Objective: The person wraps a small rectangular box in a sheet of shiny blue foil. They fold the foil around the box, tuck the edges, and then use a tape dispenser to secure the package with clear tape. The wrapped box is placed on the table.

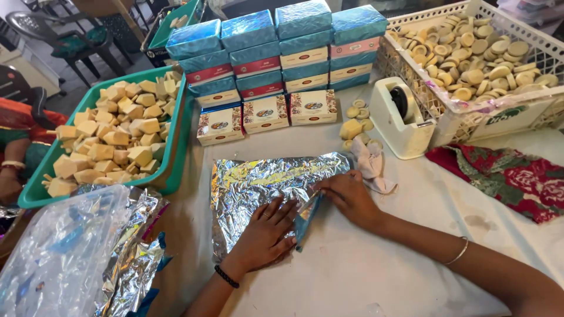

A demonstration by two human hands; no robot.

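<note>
Both hands press flat on a sheet of silver foil [258,182] spread on the white table [364,264]. The left hand [265,233] lies palm down on the foil's near part, fingers spread, gripping nothing. The right hand [348,196] rests at the foil's right edge, its fingertips pinching down a folded flap with a blue underside [306,218] that sits between the two hands. Just beyond the right hand lies a crumpled white cloth [371,165], and past that a few loose tan pieces [356,124] and a cream tape dispenser [402,117]. Farther back on that side, a white plastic basket [470,126] is heaped with round tan discs [476,56]. Well to the left of the left hand, a green tray [176,158] holds a pile of tan cube-shaped blocks [114,141]. Straight beyond the foil stand stacked boxes wrapped in blue [276,50], with three small printed boxes [265,114] in front of them. Near the left hand's wrist side lies a heap of clear plastic and more foil sheets [88,258]. A red flowered cloth [505,176] lies off to the right of the right hand.
</note>
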